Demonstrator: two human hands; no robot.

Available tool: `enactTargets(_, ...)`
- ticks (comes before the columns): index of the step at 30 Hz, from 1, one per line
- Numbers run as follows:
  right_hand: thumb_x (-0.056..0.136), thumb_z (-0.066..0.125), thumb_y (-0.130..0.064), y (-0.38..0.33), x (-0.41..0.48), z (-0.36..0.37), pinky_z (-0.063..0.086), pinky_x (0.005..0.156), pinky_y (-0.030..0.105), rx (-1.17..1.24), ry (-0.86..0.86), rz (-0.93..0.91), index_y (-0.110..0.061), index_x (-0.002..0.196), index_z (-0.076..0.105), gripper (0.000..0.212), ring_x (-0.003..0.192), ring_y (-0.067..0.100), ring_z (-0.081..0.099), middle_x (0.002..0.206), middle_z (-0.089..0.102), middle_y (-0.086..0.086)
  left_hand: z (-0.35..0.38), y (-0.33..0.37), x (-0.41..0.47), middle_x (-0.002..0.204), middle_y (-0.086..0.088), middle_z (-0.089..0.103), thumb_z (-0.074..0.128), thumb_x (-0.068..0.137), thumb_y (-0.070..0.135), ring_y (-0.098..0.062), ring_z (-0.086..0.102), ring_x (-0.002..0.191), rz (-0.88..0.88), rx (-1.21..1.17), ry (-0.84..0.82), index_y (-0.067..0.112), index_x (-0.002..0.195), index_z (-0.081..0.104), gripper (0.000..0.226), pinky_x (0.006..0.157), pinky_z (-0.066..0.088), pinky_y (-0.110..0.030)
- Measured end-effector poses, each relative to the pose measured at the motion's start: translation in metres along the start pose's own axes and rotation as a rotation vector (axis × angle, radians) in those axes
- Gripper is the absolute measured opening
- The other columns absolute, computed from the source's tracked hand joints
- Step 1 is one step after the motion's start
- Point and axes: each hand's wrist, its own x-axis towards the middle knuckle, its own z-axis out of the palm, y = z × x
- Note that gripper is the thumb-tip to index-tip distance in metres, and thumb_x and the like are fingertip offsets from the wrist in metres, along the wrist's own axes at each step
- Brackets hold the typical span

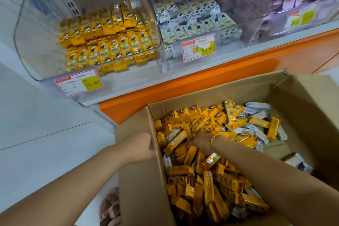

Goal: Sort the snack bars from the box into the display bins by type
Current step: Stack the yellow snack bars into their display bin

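Currently picking: left hand (141, 149) grips the cardboard box (139, 189) rim; right hand (200, 142), fingers buried under yellow snack bars (209, 189), grip unreadable; next needs a firm handful.

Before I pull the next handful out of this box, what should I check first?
1. Box steadied: ok, the left hand grips the wall of the box.
2. Right hand grip on yellow bars: cannot tell, its fingers are buried in the pile.
3. Pile all one type: not ok, silver bars lie mixed in at the far side.
4. Yellow bin matches: ok, it shows only yellow bars.
5. Silver bin kept separate: ok, it stands beside the yellow bin.
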Motion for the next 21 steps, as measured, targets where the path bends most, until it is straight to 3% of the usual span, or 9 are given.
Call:
enactTargets(5,0.080,0.068,0.002,-0.004,-0.009,0.010,0.044,0.095,0.041,-0.014,0.006,0.022,-0.022,0.146,0.031,0.080,0.130,0.034,0.041,0.153,0.021,0.012,0.001,-0.003,0.000,0.119,-0.009,0.058,0.055,0.092,0.036,-0.021,0.056,0.109,-0.040,-0.016,-0.010,0.007,0.130,0.050,0.048,0.091,0.046,-0.032)
enactTargets(8,0.084,0.063,0.002,-0.010,-0.023,0.014,0.045,0.090,0.039,0.017,0.054,0.042,-0.022,0.145,0.032,0.072,0.122,0.034,0.047,0.150,0.025,0.016,0.002,-0.002,-0.003,0.103,-0.006,0.058,0.056,0.092,0.035,-0.020,0.059,0.097,-0.034,-0.031,-0.014,0.009,0.120,0.057,0.038,0.085,0.049,-0.033)
enactTargets(11,0.081,0.071,-0.011,-0.007,-0.037,0.012,0.043,0.095,0.037,0.103,0.046,0.067,-0.022,0.143,0.036,0.071,0.123,0.033,0.046,0.143,0.034,0.015,0.001,0.001,-0.010,0.101,-0.003,0.056,0.056,0.092,0.037,-0.019,0.059,0.099,-0.010,-0.021,-0.028,0.012,0.118,0.058,0.036,0.085,0.049,-0.032)
enactTargets(14,0.076,0.077,-0.022,0.006,-0.054,-0.002,0.045,0.095,0.031,0.298,0.216,0.132,-0.023,0.129,0.051,0.060,0.116,0.026,0.052,0.125,0.049,0.007,0.001,0.008,-0.016,0.086,0.004,0.049,0.057,0.092,0.036,-0.014,0.053,0.086,0.023,-0.062,-0.028,0.025,0.081,0.053,0.016,0.072,0.044,-0.024)
enactTargets(15,0.076,0.076,-0.023,0.009,-0.062,-0.011,0.045,0.091,0.028,0.368,0.296,0.171,-0.022,0.124,0.055,0.053,0.110,0.021,0.053,0.117,0.051,0.003,0.000,0.011,-0.019,0.076,0.005,0.045,0.058,0.092,0.035,-0.012,0.049,0.076,0.014,-0.100,-0.024,0.026,0.072,0.046,0.025,0.064,0.039,-0.022)
enactTargets(17,0.076,0.076,-0.023,0.014,-0.077,-0.031,0.041,0.073,0.022,0.473,0.435,0.227,-0.022,0.115,0.060,0.042,0.088,0.013,0.052,0.101,0.048,-0.004,-0.004,0.016,-0.022,0.066,0.002,0.041,0.059,0.091,0.034,-0.012,0.044,0.064,0.019,-0.205,-0.002,0.020,0.069,0.048,0.028,0.057,0.033,-0.024)
enactTargets(19,0.075,0.077,-0.023,0.012,-0.087,-0.048,0.035,0.059,0.021,0.512,0.491,0.222,-0.023,0.109,0.062,0.038,0.072,0.009,0.046,0.088,0.047,-0.006,-0.009,0.019,-0.024,0.069,-0.002,0.045,0.060,0.090,0.033,-0.015,0.045,0.064,0.029,-0.314,0.014,0.016,0.073,0.054,0.025,0.059,0.034,-0.026)
enactTargets(21,0.073,0.078,-0.023,0.005,-0.096,-0.059,0.034,0.056,0.018,0.543,0.552,0.206,-0.027,0.104,0.062,0.035,0.067,0.006,0.044,0.086,0.049,-0.004,-0.013,0.020,-0.028,0.073,-0.005,0.054,0.061,0.090,0.031,-0.017,0.054,0.067,0.028,-0.409,0.024,0.013,0.080,0.060,0.022,0.064,0.043,-0.027)
